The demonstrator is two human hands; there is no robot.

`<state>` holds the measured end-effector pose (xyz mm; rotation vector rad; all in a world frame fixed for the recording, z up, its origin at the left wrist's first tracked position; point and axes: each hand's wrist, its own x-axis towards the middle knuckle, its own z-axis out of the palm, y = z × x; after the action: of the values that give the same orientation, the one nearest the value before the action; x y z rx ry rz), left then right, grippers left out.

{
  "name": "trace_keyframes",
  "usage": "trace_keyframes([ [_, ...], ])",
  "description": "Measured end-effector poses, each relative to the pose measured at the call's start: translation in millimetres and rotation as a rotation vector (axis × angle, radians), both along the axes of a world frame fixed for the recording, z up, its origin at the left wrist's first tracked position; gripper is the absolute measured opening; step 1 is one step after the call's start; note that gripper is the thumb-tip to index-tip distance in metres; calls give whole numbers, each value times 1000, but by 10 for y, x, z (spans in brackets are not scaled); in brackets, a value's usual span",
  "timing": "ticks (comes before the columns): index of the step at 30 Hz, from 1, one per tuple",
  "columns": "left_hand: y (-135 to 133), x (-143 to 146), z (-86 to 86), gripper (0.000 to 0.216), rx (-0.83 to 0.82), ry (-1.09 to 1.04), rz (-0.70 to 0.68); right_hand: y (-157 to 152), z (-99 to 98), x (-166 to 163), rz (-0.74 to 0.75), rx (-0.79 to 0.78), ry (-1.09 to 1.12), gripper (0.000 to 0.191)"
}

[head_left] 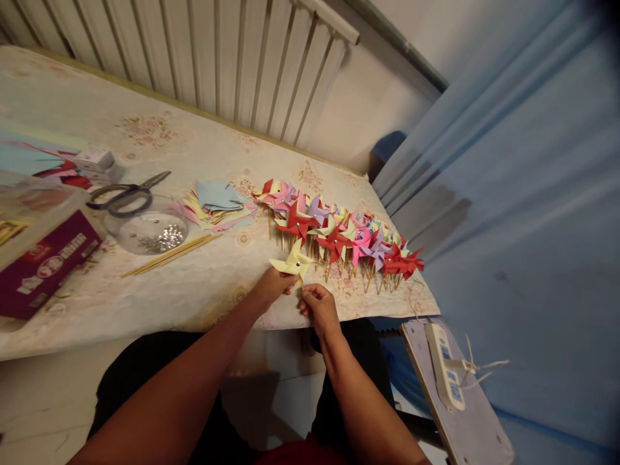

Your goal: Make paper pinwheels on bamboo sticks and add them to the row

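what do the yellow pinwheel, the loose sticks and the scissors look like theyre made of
Yellow pinwheel: probably matte paper or thin card, judging by its flat colour and thin pointed vanes.
Loose sticks: likely bare wood or bamboo, being slim and pale tan.
Scissors: blades seem metal, being dull grey; the dark handles could be plastic or coated metal.

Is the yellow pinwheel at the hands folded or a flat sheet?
Folded: the yellow pinwheel shows pointed blades around a shiny centre pin.
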<state>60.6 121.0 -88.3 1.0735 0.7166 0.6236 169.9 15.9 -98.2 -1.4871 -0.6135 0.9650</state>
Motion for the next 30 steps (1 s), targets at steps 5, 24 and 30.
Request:
trace_keyframes([
  [5, -13, 13, -43, 26, -21, -57, 2, 13, 11, -19, -8, 6, 3, 23],
  [24, -24, 9, 2, 25, -39, -52, -51, 38, 41, -70, 12, 23, 12, 21],
  [30, -24, 19, -16, 23, 1, -39, -82, 42, 14, -66, 12, 29, 10, 22],
])
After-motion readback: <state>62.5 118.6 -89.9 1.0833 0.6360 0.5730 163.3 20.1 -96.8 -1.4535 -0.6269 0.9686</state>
